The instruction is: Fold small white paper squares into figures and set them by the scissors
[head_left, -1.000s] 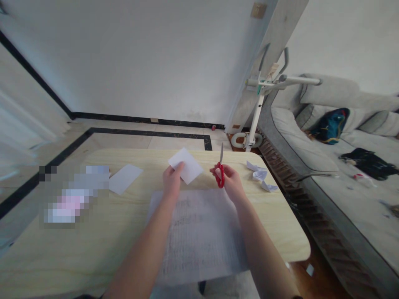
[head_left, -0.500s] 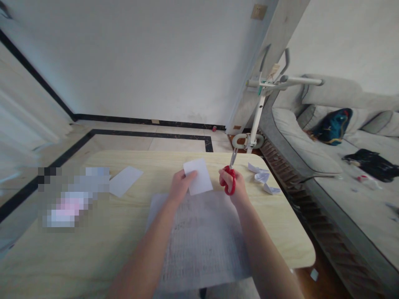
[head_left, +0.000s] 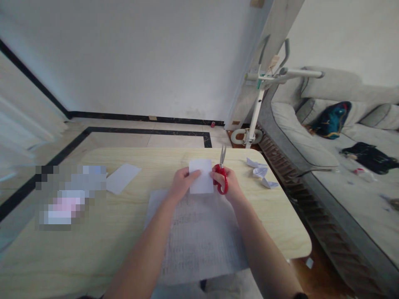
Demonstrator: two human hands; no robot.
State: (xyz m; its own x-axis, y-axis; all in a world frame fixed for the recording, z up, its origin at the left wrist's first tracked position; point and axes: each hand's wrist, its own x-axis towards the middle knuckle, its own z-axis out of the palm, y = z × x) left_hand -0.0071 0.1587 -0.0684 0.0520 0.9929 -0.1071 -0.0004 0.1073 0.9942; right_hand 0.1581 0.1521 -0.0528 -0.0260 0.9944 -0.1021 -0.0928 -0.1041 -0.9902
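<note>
My left hand (head_left: 182, 181) pinches a small white piece of paper (head_left: 202, 182) between thumb and fingers, held upright above the table. Red-handled scissors (head_left: 222, 176) are in my right hand (head_left: 230, 182), blades pointing up and slightly apart, fingers wrapped about the handles. The right fingers reach the paper's right edge; whether they grip it is hard to tell. Beneath both forearms lies a large printed sheet (head_left: 202, 241). White paper scraps (head_left: 260, 172) rest to the right of the scissors.
Another white paper (head_left: 123, 178) lies left on the pale wooden table (head_left: 106, 257), beside a pixelated patch. Behind the table's right corner stands a white exercise machine (head_left: 256, 112). A grey sofa (head_left: 352, 207) runs along the right. One paper scrap (head_left: 309, 263) is on the floor.
The paper has turned from tilted to nearly straight. My right hand with the scissors has moved left, up to the paper's edge. The view has shifted slightly.
</note>
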